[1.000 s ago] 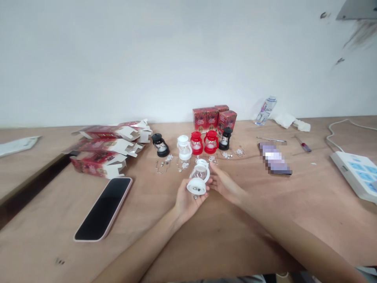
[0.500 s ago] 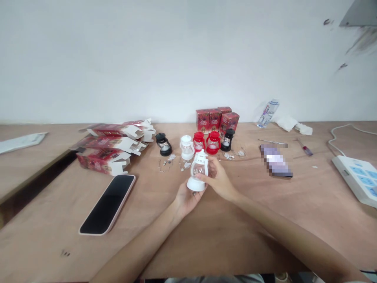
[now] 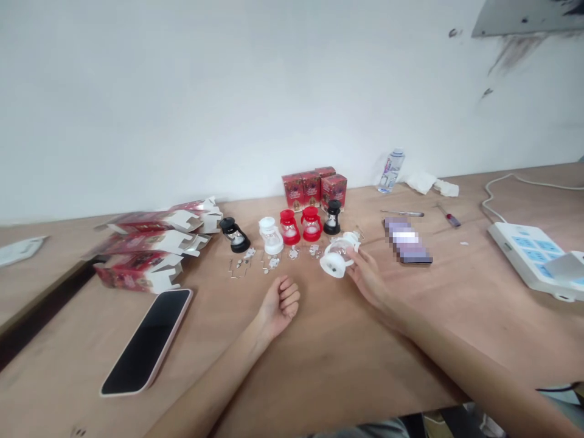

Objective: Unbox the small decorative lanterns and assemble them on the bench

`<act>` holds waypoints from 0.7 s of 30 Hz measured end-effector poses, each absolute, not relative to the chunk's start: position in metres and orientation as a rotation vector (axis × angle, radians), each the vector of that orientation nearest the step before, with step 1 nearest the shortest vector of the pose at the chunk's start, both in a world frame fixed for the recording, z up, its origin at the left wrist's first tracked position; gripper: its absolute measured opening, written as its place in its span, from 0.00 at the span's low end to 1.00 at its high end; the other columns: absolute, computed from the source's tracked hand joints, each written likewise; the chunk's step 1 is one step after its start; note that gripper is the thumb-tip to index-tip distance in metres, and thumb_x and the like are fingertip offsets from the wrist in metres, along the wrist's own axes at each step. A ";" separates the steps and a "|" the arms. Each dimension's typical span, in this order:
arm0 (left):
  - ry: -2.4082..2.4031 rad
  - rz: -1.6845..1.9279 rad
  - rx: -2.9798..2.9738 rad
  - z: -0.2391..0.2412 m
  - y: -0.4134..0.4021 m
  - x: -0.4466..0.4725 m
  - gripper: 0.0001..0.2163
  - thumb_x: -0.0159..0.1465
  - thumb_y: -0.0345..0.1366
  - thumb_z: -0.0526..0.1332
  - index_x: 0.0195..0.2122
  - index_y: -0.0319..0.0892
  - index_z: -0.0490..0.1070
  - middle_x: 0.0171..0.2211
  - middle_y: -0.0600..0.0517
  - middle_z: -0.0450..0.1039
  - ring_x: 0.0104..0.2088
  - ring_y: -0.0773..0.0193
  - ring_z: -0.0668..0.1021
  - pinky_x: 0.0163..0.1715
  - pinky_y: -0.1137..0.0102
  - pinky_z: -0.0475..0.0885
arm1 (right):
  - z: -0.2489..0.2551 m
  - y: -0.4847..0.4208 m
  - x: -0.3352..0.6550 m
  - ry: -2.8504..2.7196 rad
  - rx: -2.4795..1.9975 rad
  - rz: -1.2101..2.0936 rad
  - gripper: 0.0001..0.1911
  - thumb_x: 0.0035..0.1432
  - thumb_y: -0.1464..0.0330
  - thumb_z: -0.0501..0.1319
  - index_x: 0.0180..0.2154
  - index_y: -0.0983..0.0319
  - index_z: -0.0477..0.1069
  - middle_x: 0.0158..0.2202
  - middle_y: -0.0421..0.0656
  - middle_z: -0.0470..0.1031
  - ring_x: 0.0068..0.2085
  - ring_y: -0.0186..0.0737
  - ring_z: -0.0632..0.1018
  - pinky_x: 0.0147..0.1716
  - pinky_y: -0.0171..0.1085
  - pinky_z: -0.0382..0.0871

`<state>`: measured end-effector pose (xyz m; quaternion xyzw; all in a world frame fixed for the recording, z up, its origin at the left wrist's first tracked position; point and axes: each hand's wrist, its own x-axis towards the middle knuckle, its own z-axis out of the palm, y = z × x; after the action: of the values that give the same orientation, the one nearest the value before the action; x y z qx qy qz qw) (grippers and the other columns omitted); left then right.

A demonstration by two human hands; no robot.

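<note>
My right hand grips a small white lantern with a clear middle, tilted so its base faces toward me and to the left. My left hand is curled into a fist above the table, apart from the lantern; whatever may be inside it is hidden. Behind the hands stand another white lantern, two red lanterns and two black lanterns. In front of them lie small metal wires, round cells and little white pieces.
Opened red boxes lie at the left, near a phone and a gap in the table. Closed red boxes stand at the back. To the right are a bottle, a second phone, screwdrivers and a power strip.
My hands have parted. The right has carried the white lantern to the right and tipped it over, while the left has let go of its base and closed. The view has shifted rightward.
</note>
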<state>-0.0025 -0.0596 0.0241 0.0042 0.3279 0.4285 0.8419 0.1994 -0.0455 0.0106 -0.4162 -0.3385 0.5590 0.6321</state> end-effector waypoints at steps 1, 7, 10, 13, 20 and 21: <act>0.704 0.903 0.003 0.025 -0.057 -0.001 0.18 0.65 0.33 0.47 0.17 0.42 0.46 0.15 0.62 0.35 0.10 0.75 0.46 0.08 0.78 0.38 | 0.007 -0.048 0.204 -0.805 -0.970 1.209 0.22 0.43 0.60 0.68 0.40 0.60 0.67 0.43 0.43 0.76 0.46 0.45 0.76 0.44 0.44 0.71; 0.768 0.939 -0.028 0.030 -0.056 0.009 0.19 0.65 0.32 0.46 0.17 0.42 0.43 0.16 0.61 0.33 0.11 0.75 0.45 0.09 0.78 0.38 | 0.007 -0.055 0.206 -0.880 -0.931 1.164 0.25 0.40 0.64 0.70 0.41 0.57 0.65 0.44 0.42 0.75 0.46 0.43 0.76 0.46 0.44 0.70; 0.830 0.924 -0.061 0.028 -0.062 0.017 0.17 0.65 0.29 0.47 0.18 0.41 0.51 0.15 0.62 0.40 0.11 0.77 0.51 0.08 0.82 0.45 | 0.012 -0.053 0.201 -0.793 -0.893 1.299 0.19 0.47 0.58 0.65 0.40 0.59 0.68 0.45 0.44 0.75 0.45 0.44 0.76 0.42 0.43 0.73; 0.895 0.949 -0.079 0.025 -0.064 0.027 0.11 0.63 0.25 0.47 0.24 0.37 0.62 0.16 0.58 0.54 0.13 0.77 0.62 0.12 0.84 0.61 | 0.013 -0.051 0.195 -0.776 -0.874 1.441 0.16 0.51 0.55 0.62 0.36 0.59 0.70 0.41 0.44 0.77 0.43 0.44 0.77 0.39 0.41 0.75; 0.948 0.996 -0.039 0.028 -0.064 0.032 0.14 0.63 0.25 0.47 0.46 0.27 0.67 0.33 0.39 0.75 0.33 0.59 0.80 0.29 0.71 0.77 | 0.009 -0.050 0.185 -0.670 -0.975 1.525 0.13 0.50 0.56 0.62 0.32 0.60 0.72 0.34 0.43 0.78 0.37 0.42 0.79 0.35 0.39 0.75; 0.946 1.012 -0.035 0.029 -0.064 0.030 0.15 0.63 0.25 0.47 0.48 0.26 0.65 0.35 0.37 0.75 0.36 0.57 0.80 0.30 0.70 0.77 | 0.009 -0.050 0.186 -0.671 -0.999 1.511 0.14 0.49 0.57 0.63 0.32 0.61 0.73 0.34 0.43 0.78 0.37 0.42 0.78 0.35 0.39 0.75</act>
<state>0.0296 -0.0645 0.0291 -0.0159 0.4360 0.4664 0.7695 0.1857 -0.0503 0.0093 -0.4254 -0.2856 0.6434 0.5688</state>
